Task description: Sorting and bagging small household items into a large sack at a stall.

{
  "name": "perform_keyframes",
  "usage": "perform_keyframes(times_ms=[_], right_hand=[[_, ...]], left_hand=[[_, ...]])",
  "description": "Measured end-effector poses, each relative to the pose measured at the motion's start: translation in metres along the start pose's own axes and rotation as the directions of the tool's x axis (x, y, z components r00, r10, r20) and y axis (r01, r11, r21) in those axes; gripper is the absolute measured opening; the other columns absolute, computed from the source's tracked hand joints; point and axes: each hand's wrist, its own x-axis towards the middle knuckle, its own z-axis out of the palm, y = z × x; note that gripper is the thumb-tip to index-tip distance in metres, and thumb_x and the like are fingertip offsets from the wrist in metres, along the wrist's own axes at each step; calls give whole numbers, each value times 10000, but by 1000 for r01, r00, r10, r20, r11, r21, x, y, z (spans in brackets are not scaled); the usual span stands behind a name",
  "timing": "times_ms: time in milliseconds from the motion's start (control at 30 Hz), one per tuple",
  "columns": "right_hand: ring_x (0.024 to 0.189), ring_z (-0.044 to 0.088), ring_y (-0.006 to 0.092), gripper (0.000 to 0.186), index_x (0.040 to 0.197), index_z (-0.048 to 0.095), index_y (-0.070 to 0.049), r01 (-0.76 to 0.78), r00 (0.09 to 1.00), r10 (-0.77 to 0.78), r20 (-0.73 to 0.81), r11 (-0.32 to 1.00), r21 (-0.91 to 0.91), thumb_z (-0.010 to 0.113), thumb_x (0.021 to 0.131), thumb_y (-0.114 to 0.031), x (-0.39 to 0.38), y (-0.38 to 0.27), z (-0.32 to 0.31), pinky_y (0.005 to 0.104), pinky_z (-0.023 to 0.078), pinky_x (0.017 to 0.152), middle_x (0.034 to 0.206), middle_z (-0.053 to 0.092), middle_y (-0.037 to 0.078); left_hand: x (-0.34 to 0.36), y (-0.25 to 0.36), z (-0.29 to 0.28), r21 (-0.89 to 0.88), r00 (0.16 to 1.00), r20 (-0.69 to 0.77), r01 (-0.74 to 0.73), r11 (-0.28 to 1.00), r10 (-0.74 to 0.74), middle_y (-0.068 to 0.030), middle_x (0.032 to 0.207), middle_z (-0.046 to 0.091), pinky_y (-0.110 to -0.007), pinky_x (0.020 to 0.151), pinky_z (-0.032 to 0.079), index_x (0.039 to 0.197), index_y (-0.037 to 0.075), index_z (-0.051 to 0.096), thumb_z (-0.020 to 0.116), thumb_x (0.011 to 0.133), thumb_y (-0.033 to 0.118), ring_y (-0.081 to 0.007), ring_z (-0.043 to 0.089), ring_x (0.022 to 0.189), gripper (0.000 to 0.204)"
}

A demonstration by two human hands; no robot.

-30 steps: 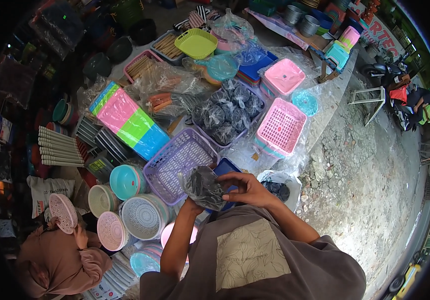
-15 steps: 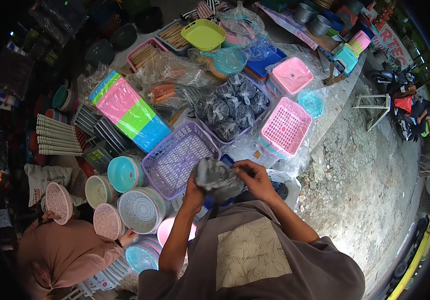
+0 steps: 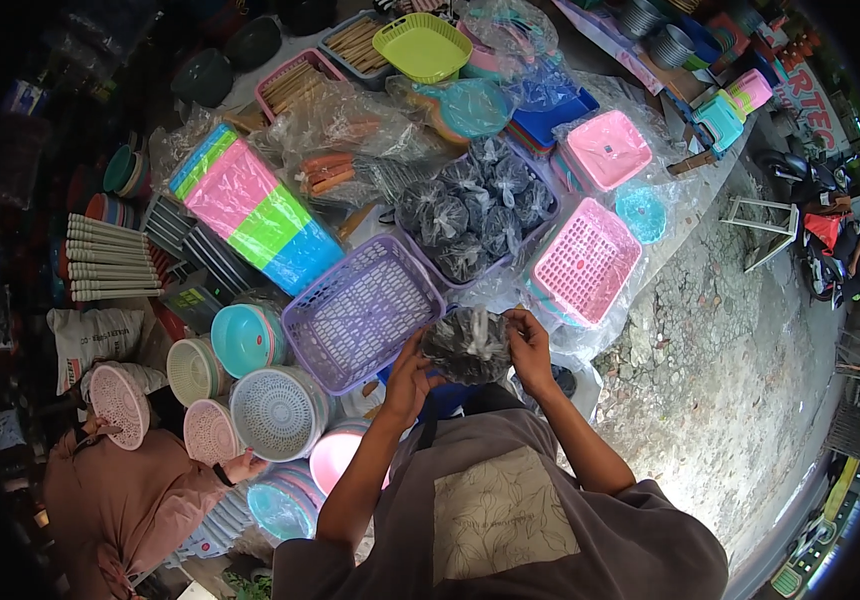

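Note:
A clear plastic bag with black contents [image 3: 465,350] is held in front of my chest between both hands. My left hand [image 3: 407,385] grips its left side, fingers curled beneath. On the other side, my right hand [image 3: 530,347] pinches the plastic at the upper right edge. Just beyond the bag sits a purple slotted basket [image 3: 360,310] with nothing in it. A second purple basket [image 3: 455,283] behind it is heaped with several similar bags of black contents [image 3: 475,205]. What exactly the black contents are, I cannot tell.
At left, a person in a brown garment [image 3: 135,500] touches round baskets [image 3: 280,412]. Wrapped coloured bins [image 3: 258,215] lie beyond. Pink trays [image 3: 588,262] stand to the right, beside rough concrete ground [image 3: 710,370]. A white stool frame [image 3: 762,225] is farther right.
The bag has moved slightly right and turned, showing a rounder side. My right hand has shifted from its top to its right edge. The person at left has moved a hand at the baskets.

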Motion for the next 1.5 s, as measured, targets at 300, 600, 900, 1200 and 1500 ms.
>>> perform_keyframes(times_ms=[300,600,900,1200,1500], right_hand=[[848,661,163,181,1064,580,13,126,977,-170,-130,948,-292,594,911,-83,152,84,-12,273,509,707,971,674,129],[1086,629,297,347,1238,553,0,121,981,-173,-90,903,-412,583,942,-179,256,138,7,360,514,848,1236,600,207],[1232,516,381,479,1391,413,-3,83,996,-89,0,935,-344,530,941,-118,165,159,-1,404,462,983,1364,487,256],[1080,619,218,365,1302,510,-5,-175,978,153,-140,972,-158,551,959,-124,-17,198,-37,333,493,901,1202,622,149],[1025,650,218,304,1211,571,24,-333,872,275,-405,940,-79,571,942,-117,-129,294,-121,318,505,866,1125,665,126]], left_hand=[[161,-43,-14,41,965,-217,162,986,-150,-81,1353,455,-440,882,481,1411,135,353,521,959,242,-250,509,1160,494],[277,-61,-51,270,927,-375,101,958,8,-108,1333,478,-419,915,467,1525,145,186,481,925,73,-229,554,1091,672],[201,-79,-30,437,933,-356,214,874,-50,-153,1490,353,-411,986,446,1504,99,259,500,942,87,-252,451,1289,611],[96,-177,-47,568,970,-133,244,786,-205,-93,1396,500,-295,881,464,1420,53,410,518,951,127,-192,550,1141,487],[64,-331,-18,699,923,146,159,697,-357,-156,1269,577,-334,898,478,1313,-7,501,531,921,64,-237,606,1084,400]])
